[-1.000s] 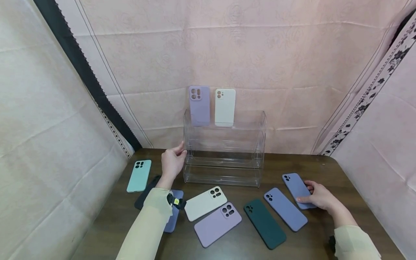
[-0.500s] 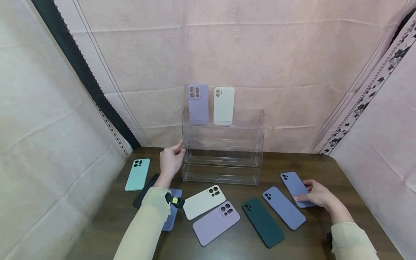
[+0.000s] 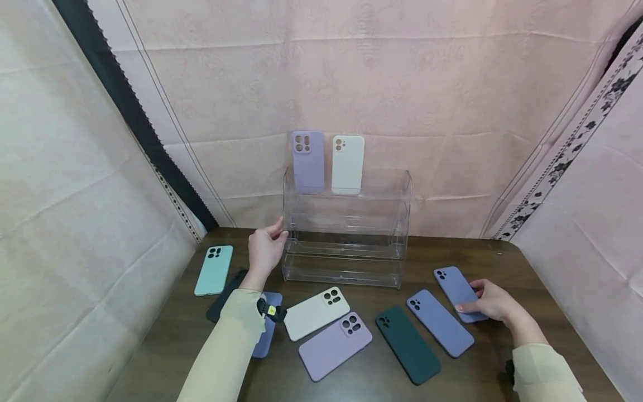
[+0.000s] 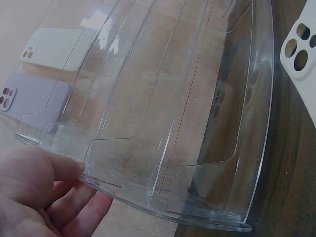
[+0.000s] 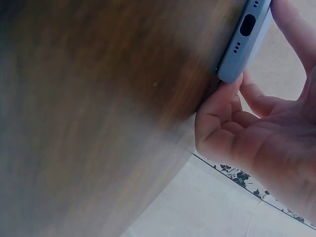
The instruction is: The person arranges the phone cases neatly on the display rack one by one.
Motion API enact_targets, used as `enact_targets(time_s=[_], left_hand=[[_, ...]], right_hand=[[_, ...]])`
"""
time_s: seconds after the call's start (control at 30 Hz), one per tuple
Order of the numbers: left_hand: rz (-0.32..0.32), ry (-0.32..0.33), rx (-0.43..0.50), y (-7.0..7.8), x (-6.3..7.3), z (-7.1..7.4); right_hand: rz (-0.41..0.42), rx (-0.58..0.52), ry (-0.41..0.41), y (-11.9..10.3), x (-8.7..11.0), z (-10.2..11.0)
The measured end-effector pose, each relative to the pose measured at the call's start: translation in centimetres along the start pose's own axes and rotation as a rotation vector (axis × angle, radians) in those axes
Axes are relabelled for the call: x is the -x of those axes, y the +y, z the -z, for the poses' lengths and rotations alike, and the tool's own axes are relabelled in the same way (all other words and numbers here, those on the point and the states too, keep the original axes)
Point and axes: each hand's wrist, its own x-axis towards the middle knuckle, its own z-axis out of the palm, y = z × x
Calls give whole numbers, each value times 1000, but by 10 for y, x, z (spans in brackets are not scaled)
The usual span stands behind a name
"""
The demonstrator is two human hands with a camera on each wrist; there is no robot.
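Observation:
A transparent tiered display rack (image 3: 346, 273) stands at the back of the table. My left hand (image 3: 266, 248) pinches its left side edge; in the left wrist view the thumb (image 4: 64, 165) lies on one face and the fingers curl behind. A lavender phone case (image 3: 308, 167) and a white phone case (image 3: 348, 167) stand upright in the top tier. At the right, my right hand (image 3: 494, 304) holds the near end of a blue phone case (image 3: 454, 287), thumb on one long edge and fingers at the other. In the right wrist view that case's port end (image 5: 232, 69) touches the fingers.
Phone cases lie flat on the brown table (image 3: 166, 346): mint (image 3: 214, 271), black (image 3: 221, 301), white (image 3: 316, 314), lavender (image 3: 335, 346), dark green (image 3: 408, 346) and blue (image 3: 440, 322). Another blue case (image 3: 266, 338) is partly under the left forearm. Pale cloth (image 3: 452, 100) hangs behind and at both sides.

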Motion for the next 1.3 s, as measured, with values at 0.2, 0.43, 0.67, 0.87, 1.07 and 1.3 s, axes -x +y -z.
enact_targets(time_s=[0.2,0.43,0.67,0.87,1.07,1.3], left_hand=[[7,5,-6,-2,-1,-1],[8,9,-7,-3,-1,-1],[18,-7,-1,-2,-1,-1],[-8,-5,-5,0,0,-1],[-32,11,-20,0,0,0],[-11,-2,-25,-1,0,0]], right_hand=[[-4,2,-5,0,-1,-1],[-23,10,-11,-1,0,-2],[-25,5,-14,0,2,-1],[-2,1,-14,3,2,0],[41,-39,-16,9,3,8],[38,-143,-27,16,3,15]])
